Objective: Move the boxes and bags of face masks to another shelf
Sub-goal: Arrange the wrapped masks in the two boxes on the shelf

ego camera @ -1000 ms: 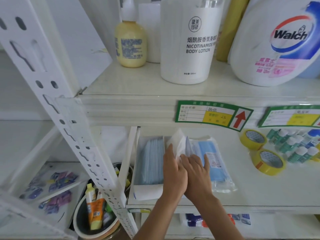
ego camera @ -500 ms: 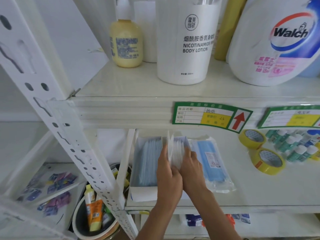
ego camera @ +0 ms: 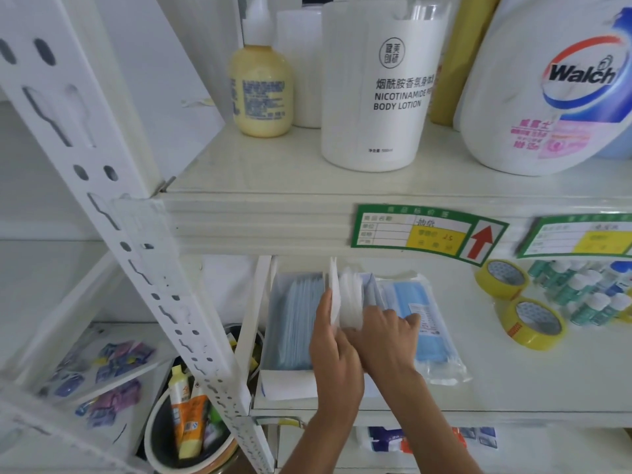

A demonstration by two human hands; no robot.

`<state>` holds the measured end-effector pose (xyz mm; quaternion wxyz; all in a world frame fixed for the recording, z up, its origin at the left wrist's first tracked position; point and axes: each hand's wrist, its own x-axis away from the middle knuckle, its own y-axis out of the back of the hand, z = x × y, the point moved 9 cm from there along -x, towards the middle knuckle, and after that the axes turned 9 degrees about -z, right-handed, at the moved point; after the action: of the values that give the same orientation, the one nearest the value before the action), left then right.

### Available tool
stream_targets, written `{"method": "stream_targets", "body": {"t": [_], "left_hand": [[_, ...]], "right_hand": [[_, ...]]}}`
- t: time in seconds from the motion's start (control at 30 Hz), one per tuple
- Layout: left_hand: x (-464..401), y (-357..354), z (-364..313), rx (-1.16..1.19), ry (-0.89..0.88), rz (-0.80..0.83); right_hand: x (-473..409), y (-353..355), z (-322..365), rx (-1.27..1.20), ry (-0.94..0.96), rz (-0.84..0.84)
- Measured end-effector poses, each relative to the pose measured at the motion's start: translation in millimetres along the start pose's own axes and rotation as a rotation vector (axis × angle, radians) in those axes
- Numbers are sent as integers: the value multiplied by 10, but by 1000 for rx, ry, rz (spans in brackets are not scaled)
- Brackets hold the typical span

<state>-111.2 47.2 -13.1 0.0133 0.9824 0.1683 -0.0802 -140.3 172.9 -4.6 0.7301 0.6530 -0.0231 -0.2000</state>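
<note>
The gathering step is in hand: on the lower shelf (ego camera: 513, 388), the left hand (ego camera: 333, 350) and the right hand (ego camera: 383, 340) press a stack of white masks (ego camera: 347, 299) upright between them, fingers curled round its sides. At nine o'clock of the stack lies one open box of blue masks (ego camera: 290, 323); at three o'clock, one sealed bag of masks (ego camera: 424, 323), the right fingertips touching it. Next calls for a firm two-handed lift clear of the shelf lip. Two tape rolls (ego camera: 533, 323) sit further at three o'clock; behind the stack there may be a second box, poorly seen.
</note>
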Motion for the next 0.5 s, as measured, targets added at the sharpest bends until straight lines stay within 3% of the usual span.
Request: {"method": "stream_targets", "body": {"t": [0.27, 0.43, 0.5], "left_hand": [[26, -215, -55, 196, 116, 236], [-122, -240, 13, 334, 222, 129], [-136, -300, 31, 316, 211, 155]], "right_hand": [[-125, 130, -336, -230, -163, -33], [-137, 122, -440, -379, -229, -25], [-125, 143, -469, -396, -240, -35]]}}
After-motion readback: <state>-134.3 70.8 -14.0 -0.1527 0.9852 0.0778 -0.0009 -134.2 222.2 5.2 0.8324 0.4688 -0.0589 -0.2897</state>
